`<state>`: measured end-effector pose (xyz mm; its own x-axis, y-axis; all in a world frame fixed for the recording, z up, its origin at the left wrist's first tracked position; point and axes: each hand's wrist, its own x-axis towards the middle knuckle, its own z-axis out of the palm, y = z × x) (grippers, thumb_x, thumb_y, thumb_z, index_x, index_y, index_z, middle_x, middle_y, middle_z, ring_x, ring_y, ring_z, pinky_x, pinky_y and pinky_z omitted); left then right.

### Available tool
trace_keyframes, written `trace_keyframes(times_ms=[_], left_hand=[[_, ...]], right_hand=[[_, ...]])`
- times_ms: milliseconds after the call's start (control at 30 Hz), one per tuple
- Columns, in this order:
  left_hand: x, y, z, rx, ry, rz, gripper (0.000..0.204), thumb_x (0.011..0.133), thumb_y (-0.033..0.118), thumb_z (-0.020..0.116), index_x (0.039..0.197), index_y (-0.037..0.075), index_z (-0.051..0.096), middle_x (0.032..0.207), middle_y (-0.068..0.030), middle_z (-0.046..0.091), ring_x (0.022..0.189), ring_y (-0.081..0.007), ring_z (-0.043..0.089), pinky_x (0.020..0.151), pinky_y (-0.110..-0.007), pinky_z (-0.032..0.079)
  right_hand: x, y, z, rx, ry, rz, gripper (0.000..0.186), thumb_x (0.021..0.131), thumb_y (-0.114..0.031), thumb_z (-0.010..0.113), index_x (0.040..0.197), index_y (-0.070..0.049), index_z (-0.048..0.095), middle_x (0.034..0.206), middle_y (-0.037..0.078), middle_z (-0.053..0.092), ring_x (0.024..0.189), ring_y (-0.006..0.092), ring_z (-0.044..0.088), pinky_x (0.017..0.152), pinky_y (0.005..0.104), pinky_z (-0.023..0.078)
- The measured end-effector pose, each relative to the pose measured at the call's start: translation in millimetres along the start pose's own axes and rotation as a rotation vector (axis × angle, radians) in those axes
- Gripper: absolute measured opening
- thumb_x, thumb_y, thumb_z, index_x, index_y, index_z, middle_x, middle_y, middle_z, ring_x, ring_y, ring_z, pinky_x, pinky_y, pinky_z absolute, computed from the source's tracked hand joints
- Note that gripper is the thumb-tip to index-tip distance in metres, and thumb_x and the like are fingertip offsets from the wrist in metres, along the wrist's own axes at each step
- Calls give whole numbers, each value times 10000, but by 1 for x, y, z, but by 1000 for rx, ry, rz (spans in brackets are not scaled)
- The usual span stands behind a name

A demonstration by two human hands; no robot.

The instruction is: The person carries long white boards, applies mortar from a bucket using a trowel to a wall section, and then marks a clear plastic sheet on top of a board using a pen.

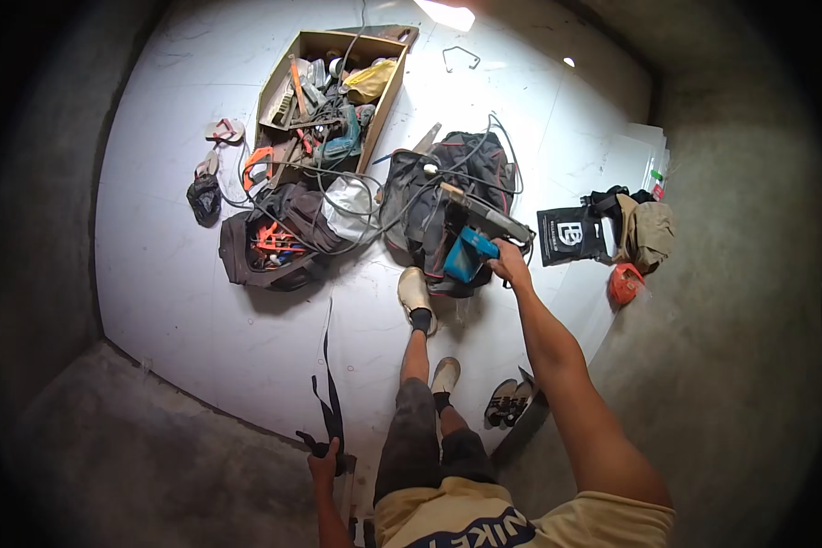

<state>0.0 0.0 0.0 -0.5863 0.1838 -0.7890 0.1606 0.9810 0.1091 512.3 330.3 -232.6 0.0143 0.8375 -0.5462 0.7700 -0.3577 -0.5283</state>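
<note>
My right hand (510, 265) is closed on the end of a teal power tool (467, 255), which has a flat grey metal part along its far side. The tool is over the front of a large black bag (425, 205) with red piping; I cannot tell whether it rests there. Low on the left, my left hand (322, 463) is wrapped round a black strap (334, 406), whose length runs away from me across the white floor.
A wooden box (385, 105) of hand tools and a teal drill stands at the back. An open dark tool bag (237, 251) is left of my foot. Cables (397, 215) loop over both bags. Sandals (510, 402), a black-and-white pouch (571, 237) and an orange-red object (625, 284) are rightward.
</note>
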Motion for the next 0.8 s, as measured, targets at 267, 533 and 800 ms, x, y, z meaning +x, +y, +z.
trace_keyframes(times_ms=[267,533,800], left_hand=[[12,14,34,-16,-63,-1,382,803,336,808,781,-22,677,722,-46,658,652,-139,582,624,-333,462],[21,46,71,-40,-79,-7,377,824,294,797,903,-56,678,848,-68,692,765,-161,626,720,-329,491],[-33,138,106,-89,-193,190,328,847,291,775,908,-18,683,813,-49,683,748,-131,610,699,-313,489]], right_hand=[[72,15,38,-218,53,73,470,709,-70,770,1152,-47,616,1053,216,634,1038,408,594,885,466,476],[81,71,89,-212,46,162,431,740,-7,661,1167,-42,604,1105,209,633,1053,419,592,919,462,482],[-52,-11,91,68,-179,35,754,641,-78,814,1331,-49,510,1386,193,508,1297,374,465,1089,430,383]])
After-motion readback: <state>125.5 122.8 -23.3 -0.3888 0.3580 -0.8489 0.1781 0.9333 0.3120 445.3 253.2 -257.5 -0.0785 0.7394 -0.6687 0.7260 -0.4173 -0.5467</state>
